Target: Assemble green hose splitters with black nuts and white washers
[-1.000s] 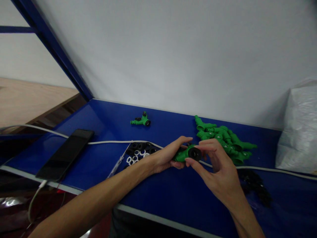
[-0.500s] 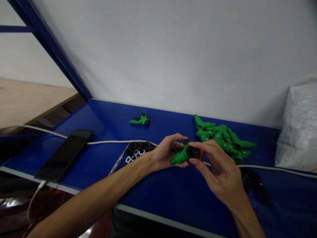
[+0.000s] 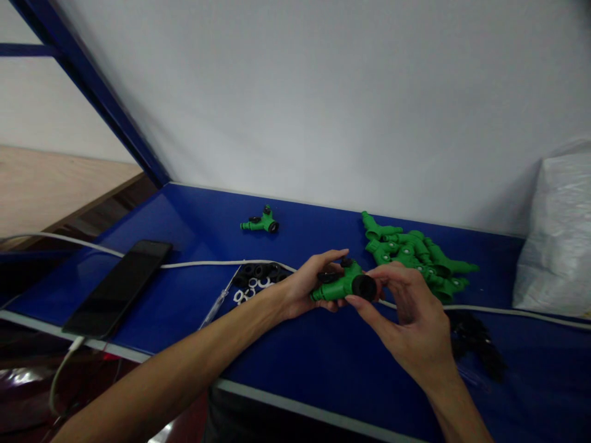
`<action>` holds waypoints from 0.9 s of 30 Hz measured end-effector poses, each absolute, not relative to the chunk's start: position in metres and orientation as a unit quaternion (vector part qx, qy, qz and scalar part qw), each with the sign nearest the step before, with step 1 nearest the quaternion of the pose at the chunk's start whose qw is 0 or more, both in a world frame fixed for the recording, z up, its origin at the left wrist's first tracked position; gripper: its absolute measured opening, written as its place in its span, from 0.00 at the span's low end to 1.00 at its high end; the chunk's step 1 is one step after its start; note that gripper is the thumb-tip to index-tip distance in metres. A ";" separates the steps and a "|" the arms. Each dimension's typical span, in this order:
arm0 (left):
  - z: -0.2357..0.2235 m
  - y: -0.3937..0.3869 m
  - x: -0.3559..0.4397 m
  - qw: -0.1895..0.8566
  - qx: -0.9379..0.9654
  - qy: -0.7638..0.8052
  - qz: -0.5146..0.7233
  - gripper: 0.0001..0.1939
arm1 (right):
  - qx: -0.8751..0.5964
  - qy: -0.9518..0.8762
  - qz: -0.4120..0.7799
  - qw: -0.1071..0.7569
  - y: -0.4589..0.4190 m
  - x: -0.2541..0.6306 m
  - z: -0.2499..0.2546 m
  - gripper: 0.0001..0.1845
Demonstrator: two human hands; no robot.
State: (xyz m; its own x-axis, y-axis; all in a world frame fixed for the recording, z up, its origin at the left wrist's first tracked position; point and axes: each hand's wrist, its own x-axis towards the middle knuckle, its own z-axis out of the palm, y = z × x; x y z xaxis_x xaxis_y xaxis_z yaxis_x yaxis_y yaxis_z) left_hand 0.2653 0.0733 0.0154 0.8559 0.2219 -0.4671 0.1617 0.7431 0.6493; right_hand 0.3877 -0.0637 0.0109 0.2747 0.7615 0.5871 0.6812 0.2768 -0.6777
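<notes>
My left hand [image 3: 308,284] grips the body of a green plastic hose fitting [image 3: 336,285] just above the blue table [image 3: 194,221]. My right hand [image 3: 406,307] pinches the black round cap [image 3: 364,287] on the fitting's near end between thumb and fingers. Small black knobs show on top of the fitting. A heap of loose black and white rings [image 3: 256,278] lies just left of my left wrist. Behind my right hand sits a pile of several green fittings [image 3: 415,255].
One finished green fitting with black ends [image 3: 260,223] lies alone at the back. A dark phone [image 3: 120,287] with a white cable [image 3: 203,265] lies at the left. A pile of black parts [image 3: 475,341] and a white plastic bag [image 3: 556,240] are at the right.
The fitting has turned in my hands: its black end now faces more towards me, and my right fingers have shifted around the cap. Both hands stay in the same place.
</notes>
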 end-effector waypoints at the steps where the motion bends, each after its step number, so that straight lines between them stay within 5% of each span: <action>1: 0.016 0.073 0.265 0.894 0.359 0.267 0.017 0.24 | -0.604 -0.600 0.030 0.524 -0.064 0.387 0.011 0.15; 10: 0.013 0.075 0.267 0.909 0.360 0.209 -0.008 0.28 | -0.578 -0.667 0.033 0.469 -0.064 0.384 0.025 0.24; 27: 0.011 0.074 0.268 0.901 0.365 0.234 -0.018 0.24 | -0.595 -0.632 0.086 0.489 -0.065 0.383 0.020 0.17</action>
